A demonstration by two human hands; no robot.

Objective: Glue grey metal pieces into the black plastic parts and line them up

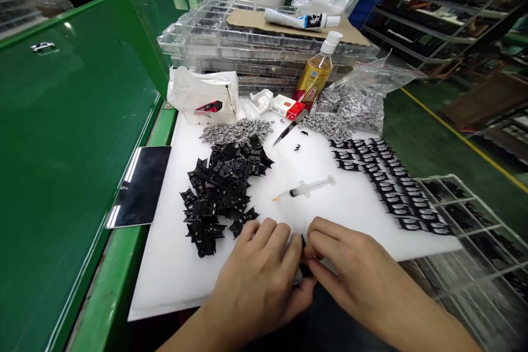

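Bare left hand (256,280) at six o'clock on the white plastic board (165,286), fingers curled nearly closed around a small black plastic part (304,269), mostly hidden, exact grip unclear. Bare right hand (355,269) just beside it, fingertips pinched on that same part. Seen from the hands: a dark glossy rectangular slab (138,187) on the green bench at nine o'clock; a loose heap of black plastic parts (218,192) at eleven o'clock; a clear plastic syringe with an orange tip (305,190) at twelve o'clock; neat rows of black parts (391,187) at one o'clock; a clear compartmented tray (466,203) at two o'clock.
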